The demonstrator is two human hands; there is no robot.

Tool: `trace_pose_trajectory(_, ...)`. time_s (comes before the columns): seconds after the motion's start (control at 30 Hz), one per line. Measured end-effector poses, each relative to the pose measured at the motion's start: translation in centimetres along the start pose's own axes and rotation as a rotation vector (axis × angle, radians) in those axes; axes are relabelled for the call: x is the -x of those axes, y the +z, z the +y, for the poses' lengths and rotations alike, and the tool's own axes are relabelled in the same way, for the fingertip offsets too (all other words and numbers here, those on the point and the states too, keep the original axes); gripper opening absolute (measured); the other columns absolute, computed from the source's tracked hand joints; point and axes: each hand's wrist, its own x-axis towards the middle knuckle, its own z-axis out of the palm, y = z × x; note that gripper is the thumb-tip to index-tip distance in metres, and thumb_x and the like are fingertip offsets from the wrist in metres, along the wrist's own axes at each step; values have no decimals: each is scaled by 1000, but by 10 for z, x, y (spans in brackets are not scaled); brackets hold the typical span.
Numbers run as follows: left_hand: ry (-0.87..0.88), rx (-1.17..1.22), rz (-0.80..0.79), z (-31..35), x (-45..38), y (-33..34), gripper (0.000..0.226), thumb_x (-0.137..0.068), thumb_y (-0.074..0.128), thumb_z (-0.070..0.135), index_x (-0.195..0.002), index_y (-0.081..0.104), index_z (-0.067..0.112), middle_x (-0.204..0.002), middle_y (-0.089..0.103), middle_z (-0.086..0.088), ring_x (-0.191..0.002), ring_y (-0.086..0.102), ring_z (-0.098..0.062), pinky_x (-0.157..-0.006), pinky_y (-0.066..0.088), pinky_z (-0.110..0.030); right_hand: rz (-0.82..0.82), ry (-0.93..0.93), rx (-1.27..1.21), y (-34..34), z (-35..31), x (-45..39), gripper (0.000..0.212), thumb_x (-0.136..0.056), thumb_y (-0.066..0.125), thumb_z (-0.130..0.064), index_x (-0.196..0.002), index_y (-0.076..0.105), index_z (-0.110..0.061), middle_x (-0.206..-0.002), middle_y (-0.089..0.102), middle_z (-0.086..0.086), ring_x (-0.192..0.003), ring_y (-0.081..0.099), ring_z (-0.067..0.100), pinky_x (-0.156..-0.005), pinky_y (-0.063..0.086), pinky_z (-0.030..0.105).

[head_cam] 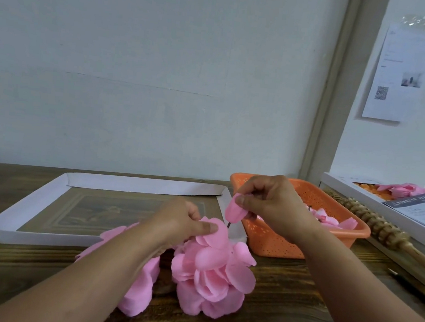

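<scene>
A bunch of pink fabric petals (210, 277) strung together lies on the wooden table in front of me. My left hand (182, 222) grips the top of this bunch, thumb pressed on the uppermost petal. A thin dark needle or wire (228, 224) pokes out just right of that thumb. My right hand (272, 205) pinches a single loose pink petal (235, 211) a little above and right of the bunch, over the near left corner of an orange basket (276, 242).
The orange basket holds more pink petals (330, 220). A shallow white cardboard tray (33, 203) lies at left. A wooden roller stick (381, 229) and a white box (373, 199) with orange and pink petals sit at right. A wall is right behind.
</scene>
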Motion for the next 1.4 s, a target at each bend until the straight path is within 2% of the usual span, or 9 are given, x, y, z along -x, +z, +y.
trace_pose_trajectory(0.2,15,69,-26,1,1,-20,38,-93,56,38,-69,64,9,-50,50,5,-38,42,-3,-43,35,-14,68,5,-149,5,3,0,13,-82,64,7,-72,66,-1,-57,65,3,-45,57,12,-46,47,20)
trace_pose_trajectory(0.37,16,35,-8,-9,2,-26,52,-92,59,36,-44,46,19,-40,46,9,-44,44,-9,-46,35,-17,-118,69,-129,25,11,7,11,-82,62,10,-74,65,2,-57,61,8,-43,56,9,-46,47,21)
trace_pose_trajectory(0.6,-76,212,41,-13,5,-29,36,-88,64,37,-70,63,6,-52,64,1,-48,59,-9,-48,44,-21,-211,118,39,24,11,7,12,-83,64,5,-74,65,-4,-54,58,2,-42,55,3,-45,47,17)
trace_pose_trajectory(0.77,176,-302,249,-9,12,-24,26,-84,69,32,-76,71,8,-77,62,-2,-73,56,-18,-64,39,-27,-208,126,45,21,10,7,13,-83,63,5,-74,65,-4,-56,59,3,-43,57,4,-46,48,16)
trace_pose_trajectory(0.93,58,-351,41,-5,16,-17,56,-94,52,45,-50,38,13,-47,36,1,-43,32,-11,-44,22,-21,-209,135,83,20,13,9,10,-84,64,1,-77,65,-6,-60,61,7,-46,58,5,-48,50,18)
trace_pose_trajectory(1.03,-7,-185,-40,-7,17,-15,48,-91,59,42,-61,58,4,-62,52,-6,-59,45,-16,-57,33,-24,-202,140,76,20,14,9,13,-84,64,2,-75,65,-8,-58,61,4,-45,58,5,-48,50,17)
trace_pose_trajectory(1.17,-60,-8,-75,-7,21,-8,21,-82,73,22,-72,64,6,-65,58,1,-55,49,-10,-51,37,-17,-201,132,66,20,14,9,11,-83,64,3,-76,66,-5,-60,61,7,-46,58,5,-48,50,17)
trace_pose_trajectory(1.27,-100,187,-38,-3,25,-2,11,-84,69,12,-73,65,14,-68,64,2,-54,55,-5,-51,42,-16,-165,116,38,15,10,9,4,-83,64,4,-81,67,4,-61,62,7,-46,58,6,-48,50,18)
trace_pose_trajectory(1.4,-151,620,-36,0,31,-3,13,-91,56,4,-79,59,9,-78,71,-11,-69,66,-20,-64,53,-29,-5,54,-104,-4,-5,10,9,-82,64,6,-76,67,1,-61,66,11,-47,57,12,-47,49,21)
